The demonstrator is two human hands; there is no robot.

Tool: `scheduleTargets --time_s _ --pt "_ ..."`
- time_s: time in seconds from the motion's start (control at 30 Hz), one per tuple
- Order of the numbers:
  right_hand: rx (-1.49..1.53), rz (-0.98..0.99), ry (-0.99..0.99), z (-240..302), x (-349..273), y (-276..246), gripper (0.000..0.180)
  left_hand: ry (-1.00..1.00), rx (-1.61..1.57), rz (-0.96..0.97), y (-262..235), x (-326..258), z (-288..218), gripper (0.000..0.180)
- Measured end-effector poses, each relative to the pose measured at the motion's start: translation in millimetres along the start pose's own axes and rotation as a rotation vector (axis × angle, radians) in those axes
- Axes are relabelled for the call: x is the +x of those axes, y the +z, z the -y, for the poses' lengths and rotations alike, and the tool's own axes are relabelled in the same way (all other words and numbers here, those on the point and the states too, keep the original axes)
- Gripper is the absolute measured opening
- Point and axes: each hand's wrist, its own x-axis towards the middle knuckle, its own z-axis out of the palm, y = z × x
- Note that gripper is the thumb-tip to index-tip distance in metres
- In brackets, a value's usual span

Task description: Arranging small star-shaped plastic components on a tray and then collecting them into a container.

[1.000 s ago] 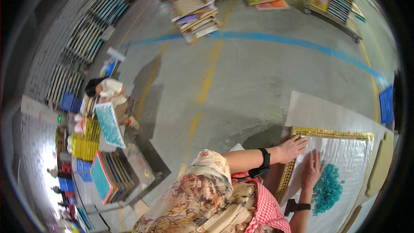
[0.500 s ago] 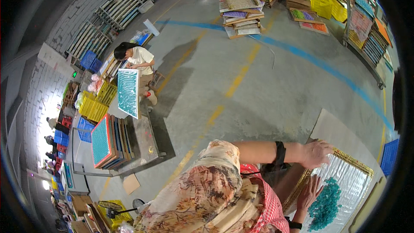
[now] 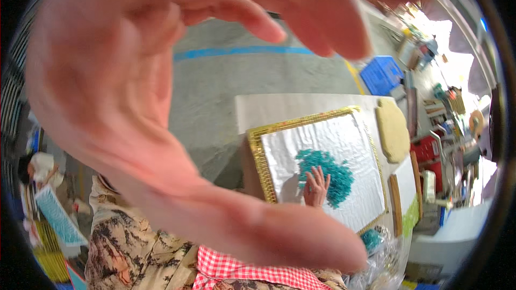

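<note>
Very close to the camera, my left hand [image 3: 107,91] fills much of the view. It curves into a C shape, fingers above and thumb below, well apart, with nothing visible between them. My right hand [image 3: 316,187] rests at the left part of a loose pile of small teal pieces [image 3: 340,180], fingers spread a little and touching it. Under the pile lies a shiny silver sheet [image 3: 344,134], bordered by a gold-trimmed frame [image 3: 301,120]. My left thumb hides the right wrist and the frame's near left part.
A pale board [image 3: 247,108] lies beneath the frame. To its right are a beige pad [image 3: 392,131] and a clear plastic bag [image 3: 379,266]. A blue crate [image 3: 381,72] stands on the floor beyond. At far left, a person [image 3: 45,169] sits by a teal-covered panel [image 3: 62,217].
My left hand has left the frame's edge and come up close to the camera. My right hand has moved onto the teal pile. The view has swung right.
</note>
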Motion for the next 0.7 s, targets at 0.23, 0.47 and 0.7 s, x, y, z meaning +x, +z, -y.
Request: scheduleTargets --time_s 0.23,0.47,0.7 --pt "-0.025 -0.102 0.193 -10 -34 -53 0.033 -0.094 -0.027 0.002 38 15 83 0.102" --pt "-0.089 -0.215 0.394 -20 -73 -75 0.031 -0.363 -0.057 0.011 145 20 165 0.088" --pt "-0.095 -0.252 0.522 -12 -83 -65 0.027 -0.482 -0.059 0.010 189 4 206 0.073"
